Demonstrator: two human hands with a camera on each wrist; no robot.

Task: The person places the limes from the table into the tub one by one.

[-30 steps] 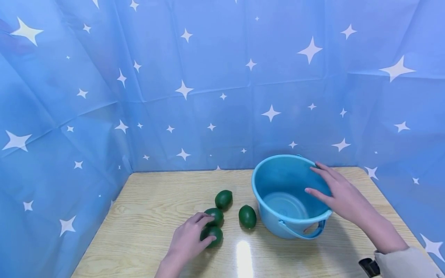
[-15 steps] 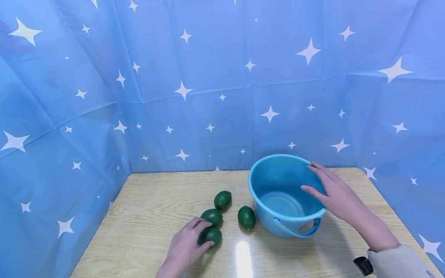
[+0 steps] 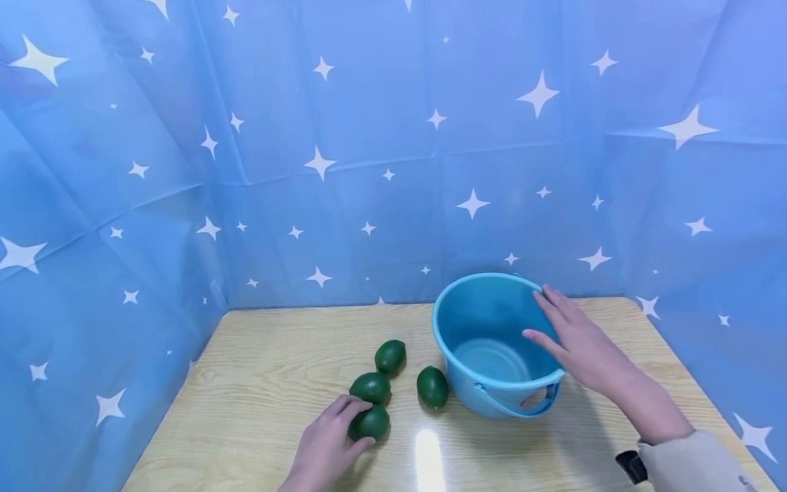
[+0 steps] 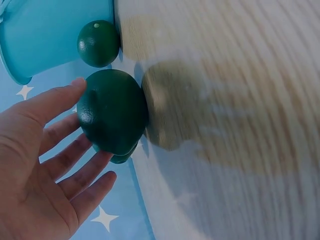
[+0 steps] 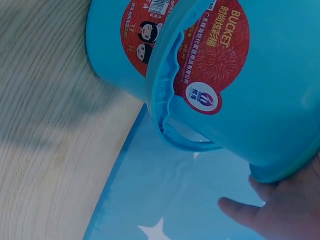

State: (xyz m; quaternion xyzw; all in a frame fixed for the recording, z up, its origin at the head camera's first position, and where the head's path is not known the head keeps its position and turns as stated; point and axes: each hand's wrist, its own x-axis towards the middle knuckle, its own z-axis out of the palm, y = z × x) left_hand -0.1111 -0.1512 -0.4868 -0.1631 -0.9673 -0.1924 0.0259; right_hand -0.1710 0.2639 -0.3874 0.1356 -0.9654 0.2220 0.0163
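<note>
Four dark green limes would be too exact, so several limes lie on the table; the nearest lime (image 3: 371, 425) sits between the thumb and fingers of my left hand (image 3: 324, 444). In the left wrist view the thumb touches this lime (image 4: 112, 112), while the other fingers reach past it, fairly straight. A second lime (image 3: 370, 388) lies just behind, and a third (image 3: 390, 357) beyond that. One more lime (image 3: 432, 387) stands beside the light blue bucket (image 3: 468, 393). My right hand (image 3: 584, 352) rests on the bucket's right rim, fingers extended.
The wooden table (image 3: 277, 355) carries everything. A blue curtain (image 3: 369, 137) with white stars encloses its back and sides. The bucket's handle (image 5: 165, 95) hangs down against its side, near a red label (image 5: 220, 45).
My left fingers have drawn back from the second lime and narrowed around the nearest one. The bucket has slid slightly left, with my right hand on its rim. The view shifts a little.
</note>
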